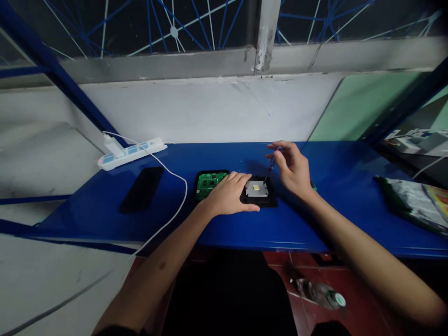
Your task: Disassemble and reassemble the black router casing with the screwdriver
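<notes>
Blue counter (105, 205) carries two black device halves side by side: one showing a green circuit board (209, 183), one with a silver metal plate (256, 189). The left hand (229, 192) lies flat on them, fingers pressed together, apparently to steady them. The right hand (292, 168) pinches a small screwdriver (271, 164), tip at the plate's corner. One power strip (131, 151), one dark phone (142, 189).
</notes>
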Action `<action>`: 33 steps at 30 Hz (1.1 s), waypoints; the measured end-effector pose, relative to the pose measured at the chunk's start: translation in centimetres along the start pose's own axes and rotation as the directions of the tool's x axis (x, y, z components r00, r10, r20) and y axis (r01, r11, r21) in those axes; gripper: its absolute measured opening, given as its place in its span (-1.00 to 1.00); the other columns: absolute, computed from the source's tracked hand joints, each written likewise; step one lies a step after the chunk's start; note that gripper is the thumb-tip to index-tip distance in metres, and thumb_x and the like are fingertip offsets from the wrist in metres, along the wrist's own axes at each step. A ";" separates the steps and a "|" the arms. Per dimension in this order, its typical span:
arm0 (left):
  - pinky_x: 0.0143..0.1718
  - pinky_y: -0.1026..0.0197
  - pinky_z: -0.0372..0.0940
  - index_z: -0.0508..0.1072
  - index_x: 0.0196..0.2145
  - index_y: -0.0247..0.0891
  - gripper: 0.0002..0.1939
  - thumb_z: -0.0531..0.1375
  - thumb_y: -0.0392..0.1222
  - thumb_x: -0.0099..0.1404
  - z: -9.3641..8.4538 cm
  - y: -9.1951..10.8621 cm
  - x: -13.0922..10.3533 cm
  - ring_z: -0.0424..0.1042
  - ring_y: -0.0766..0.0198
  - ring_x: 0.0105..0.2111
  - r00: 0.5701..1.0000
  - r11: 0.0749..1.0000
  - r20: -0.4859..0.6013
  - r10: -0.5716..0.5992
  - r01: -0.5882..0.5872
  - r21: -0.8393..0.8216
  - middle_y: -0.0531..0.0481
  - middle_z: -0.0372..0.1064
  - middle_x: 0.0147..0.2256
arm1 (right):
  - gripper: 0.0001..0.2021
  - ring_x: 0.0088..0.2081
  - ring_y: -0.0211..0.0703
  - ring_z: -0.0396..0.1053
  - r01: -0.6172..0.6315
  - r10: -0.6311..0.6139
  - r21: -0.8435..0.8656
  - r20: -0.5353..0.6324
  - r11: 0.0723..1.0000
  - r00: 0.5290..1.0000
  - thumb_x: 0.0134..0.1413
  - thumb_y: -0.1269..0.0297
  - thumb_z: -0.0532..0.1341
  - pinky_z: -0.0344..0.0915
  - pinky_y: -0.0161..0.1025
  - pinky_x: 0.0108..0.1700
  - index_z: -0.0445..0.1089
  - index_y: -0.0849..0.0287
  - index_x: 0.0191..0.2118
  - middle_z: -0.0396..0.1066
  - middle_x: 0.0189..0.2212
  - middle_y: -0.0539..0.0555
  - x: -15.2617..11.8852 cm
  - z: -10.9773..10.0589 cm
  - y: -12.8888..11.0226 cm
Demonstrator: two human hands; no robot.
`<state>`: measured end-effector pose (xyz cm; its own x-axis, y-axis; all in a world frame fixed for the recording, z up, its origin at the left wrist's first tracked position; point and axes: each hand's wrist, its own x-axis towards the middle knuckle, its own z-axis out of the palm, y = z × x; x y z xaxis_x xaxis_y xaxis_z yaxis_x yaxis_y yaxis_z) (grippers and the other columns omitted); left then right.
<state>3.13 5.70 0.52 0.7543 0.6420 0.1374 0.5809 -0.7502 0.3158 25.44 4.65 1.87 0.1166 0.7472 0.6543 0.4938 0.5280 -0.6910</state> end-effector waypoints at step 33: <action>0.30 -0.23 0.12 0.16 0.29 -0.27 0.06 0.44 0.30 0.00 -0.3 0.2 -0.2 0.21 -0.20 0.26 0.998 0.998 0.029 -0.062 0.062 -0.003 -0.26 0.25 0.25 | -0.74 -0.24 -0.10 0.38 0.157 -0.160 -0.130 -0.006 0.979 0.987 0.26 0.36 0.25 0.43 -0.11 -0.25 0.40 0.02 0.04 0.35 -0.24 0.09 -1.0 0.3 -1.0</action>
<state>2.98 5.46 0.86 0.7257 0.6821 0.0904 0.6254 -0.7087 0.3264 24.55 3.50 1.85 0.0417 0.6508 0.7581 0.6135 0.5822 -0.5336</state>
